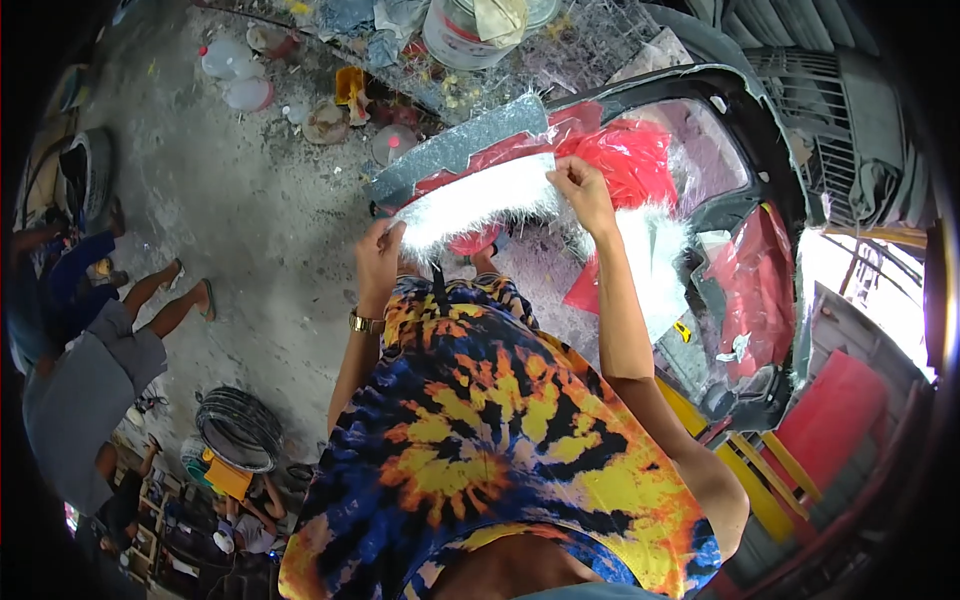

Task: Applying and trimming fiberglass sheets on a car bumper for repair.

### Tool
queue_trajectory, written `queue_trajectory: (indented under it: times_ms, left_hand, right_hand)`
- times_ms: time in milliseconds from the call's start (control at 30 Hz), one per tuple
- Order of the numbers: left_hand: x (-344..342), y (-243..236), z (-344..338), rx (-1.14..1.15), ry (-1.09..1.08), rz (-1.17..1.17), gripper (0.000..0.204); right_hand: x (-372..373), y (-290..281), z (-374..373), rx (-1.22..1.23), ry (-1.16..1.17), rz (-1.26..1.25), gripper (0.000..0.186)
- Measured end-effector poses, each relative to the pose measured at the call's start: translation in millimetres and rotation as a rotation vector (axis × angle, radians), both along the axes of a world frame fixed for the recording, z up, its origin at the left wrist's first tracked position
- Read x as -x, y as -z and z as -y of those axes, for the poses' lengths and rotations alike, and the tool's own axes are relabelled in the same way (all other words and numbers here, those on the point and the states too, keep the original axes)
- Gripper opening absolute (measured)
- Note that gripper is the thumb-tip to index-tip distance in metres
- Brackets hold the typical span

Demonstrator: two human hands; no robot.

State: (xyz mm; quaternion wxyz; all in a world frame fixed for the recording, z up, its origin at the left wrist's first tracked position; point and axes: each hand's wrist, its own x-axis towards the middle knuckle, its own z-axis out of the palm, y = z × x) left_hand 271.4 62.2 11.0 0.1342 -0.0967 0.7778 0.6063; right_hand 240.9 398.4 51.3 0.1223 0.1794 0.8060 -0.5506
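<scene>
Stained concrete floor (270, 290) at left; far bucket (455, 48), contents unclear; left hand (377, 265) and right hand (584, 190), fingers closed, pinch white fibre sheet (485, 200)

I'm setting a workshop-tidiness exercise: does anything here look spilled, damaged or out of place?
Yes. The floor is blotched with pale stains, suggesting spills, and clear jugs sit loose among clutter at upper left. The white fibre strip between the left hand and right hand has a frayed lower edge, perhaps just loose fibres.
</scene>
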Motion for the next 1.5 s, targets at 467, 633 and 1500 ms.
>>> queue_trajectory:
  times_ms: [467,633,1500]
  left_hand:
    - [-22,-10,-2,0.031,0.061,-0.001,0.019]
    - [-38,-13,-11,-0.010,0.148,-0.005,0.015]
    - [36,21,-4,0.102,-0.275,-0.113,0.019]
  right_hand:
    - [-25,1,-10,0.002,-0.003,-0.034,0.009]
    - [-54,-5,-29,-0.028,0.030,0.079,0.011]
    - [64,23,21,-0.203,0.057,-0.278,0.015]
